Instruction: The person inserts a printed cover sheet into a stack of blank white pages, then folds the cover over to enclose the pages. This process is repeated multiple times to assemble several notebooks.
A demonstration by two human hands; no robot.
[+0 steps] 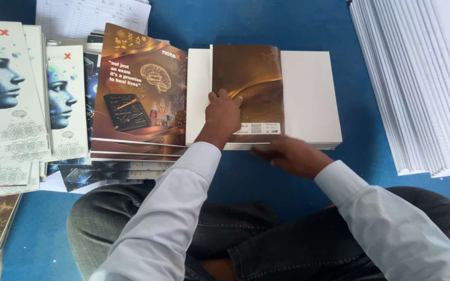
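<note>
A thick white block of bound pages [308, 99] lies on the blue surface in front of me. A glossy brown-and-gold cover sheet [248, 78] lies on top of it. My left hand [222, 115] presses flat on the lower left of that cover, fingers bent. At the block's near edge sits my right hand [287, 154], blurred, its fingers touching the underside of the edge. Whether it grips anything cannot be told. Just left of the block is a stack of brown covers [139, 88] printed with a brain and a chalkboard.
Stacks of white covers with a blue face [6, 93] fill the far left. A fanned pile of white page bundles [417, 83] lies at the right. Printed paper sheets [92, 15] lie at the top. My crossed legs in dark jeans [266, 239] are below.
</note>
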